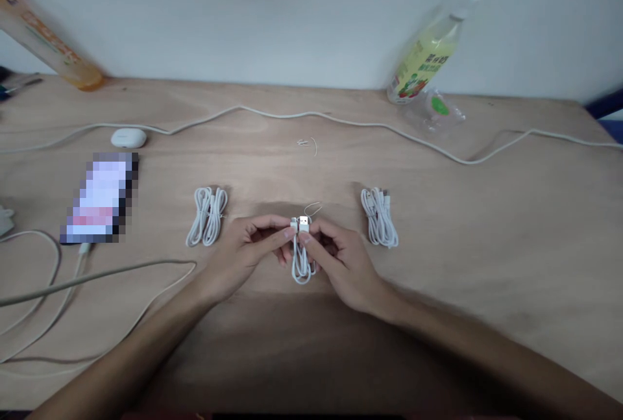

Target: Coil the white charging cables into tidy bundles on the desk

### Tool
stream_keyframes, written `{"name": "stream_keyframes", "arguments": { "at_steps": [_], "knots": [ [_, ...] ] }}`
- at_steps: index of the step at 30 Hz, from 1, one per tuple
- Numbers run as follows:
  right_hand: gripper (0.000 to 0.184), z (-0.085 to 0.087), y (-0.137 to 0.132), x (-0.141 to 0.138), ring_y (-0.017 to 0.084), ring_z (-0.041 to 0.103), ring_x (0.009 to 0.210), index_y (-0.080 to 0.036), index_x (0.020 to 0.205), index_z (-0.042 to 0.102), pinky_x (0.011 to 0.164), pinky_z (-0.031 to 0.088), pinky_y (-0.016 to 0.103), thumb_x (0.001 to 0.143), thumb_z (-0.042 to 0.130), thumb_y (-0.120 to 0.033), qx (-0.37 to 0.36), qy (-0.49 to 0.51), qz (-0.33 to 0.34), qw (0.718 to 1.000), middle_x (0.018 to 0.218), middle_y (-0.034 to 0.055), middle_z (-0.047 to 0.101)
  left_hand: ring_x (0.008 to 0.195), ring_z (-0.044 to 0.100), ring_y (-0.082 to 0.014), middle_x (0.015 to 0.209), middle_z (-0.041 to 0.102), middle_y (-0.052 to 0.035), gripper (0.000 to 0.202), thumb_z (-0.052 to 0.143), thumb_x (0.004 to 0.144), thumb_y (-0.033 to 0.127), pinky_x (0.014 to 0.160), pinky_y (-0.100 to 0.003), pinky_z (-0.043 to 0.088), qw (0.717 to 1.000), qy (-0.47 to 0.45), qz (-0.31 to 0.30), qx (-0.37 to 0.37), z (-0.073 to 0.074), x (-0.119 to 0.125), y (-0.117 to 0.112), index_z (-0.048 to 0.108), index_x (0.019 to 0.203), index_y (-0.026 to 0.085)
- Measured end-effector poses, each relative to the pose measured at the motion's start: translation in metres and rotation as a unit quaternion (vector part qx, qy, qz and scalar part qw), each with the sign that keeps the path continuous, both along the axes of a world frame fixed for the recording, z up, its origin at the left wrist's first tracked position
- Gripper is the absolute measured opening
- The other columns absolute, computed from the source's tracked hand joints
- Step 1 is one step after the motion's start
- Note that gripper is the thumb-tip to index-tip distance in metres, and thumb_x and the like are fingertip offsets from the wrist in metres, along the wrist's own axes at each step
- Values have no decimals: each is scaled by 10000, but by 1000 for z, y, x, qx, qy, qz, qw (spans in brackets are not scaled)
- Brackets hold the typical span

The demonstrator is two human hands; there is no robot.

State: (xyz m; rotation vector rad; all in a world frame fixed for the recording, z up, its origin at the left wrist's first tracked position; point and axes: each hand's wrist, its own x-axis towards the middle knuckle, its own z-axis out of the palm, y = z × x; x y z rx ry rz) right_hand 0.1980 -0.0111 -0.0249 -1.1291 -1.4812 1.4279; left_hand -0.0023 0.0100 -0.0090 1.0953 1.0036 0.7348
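Head view had two hands, both mine, pinching one coiled white cable (302, 269) between them, near the middle of the light-brown wooden table (487, 232). My left hand (248, 245) had thumb and forefinger closed at its smaller plug (294, 225); my right hand (348, 261) had thumb and forefinger closed just below its silver-tipped USB plug (304, 221). Two plugs, side by side, both pointing away from me.

Two more white cable bundles lay flat: one left bundle (207, 215) beyond my left wrist, one right bundle (379, 219) beyond my right hand. One thin pale loop of wire sat just past the plugs; a few small pale scraps (302, 143) lay farther back, exact count unclear.

Also: two plastic bottles, one orange (53, 43), one yellow-green (423, 60); one clear crumpled wrapper (438, 113); one white oval case (129, 138); one phone (100, 196), screen pixelated; one long white cord (311, 113) across the back.
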Motion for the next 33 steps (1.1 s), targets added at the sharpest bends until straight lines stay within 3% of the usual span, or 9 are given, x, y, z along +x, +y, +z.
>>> {"name": "stream_keyframes", "arguments": {
  "at_steps": [19, 33],
  "knots": [
    [285, -2, 0, 0, 127, 560, 652, -217, 920, 711, 603, 425, 279, 1109, 609, -406, 4, 25, 15, 1000, 791, -11, 706, 692, 677, -113, 734, 771, 19, 112, 829, 945, 290, 673, -207, 552, 1000, -26, 6, -11, 1, 1, 0, 868, 1005, 204],
    [266, -4, 0, 2, 117, 485, 619, -216, 896, 681, 565, 379, 271, 1089, 611, -387, 0, 16, 6, 1000, 727, -36, 604, 678, 675, -117, 722, 768, 13, 129, 825, 943, 299, 668, -220, 556, 1000, -22, 15, -11, 0, 1, 0, 868, 1003, 193]
  ]
}}
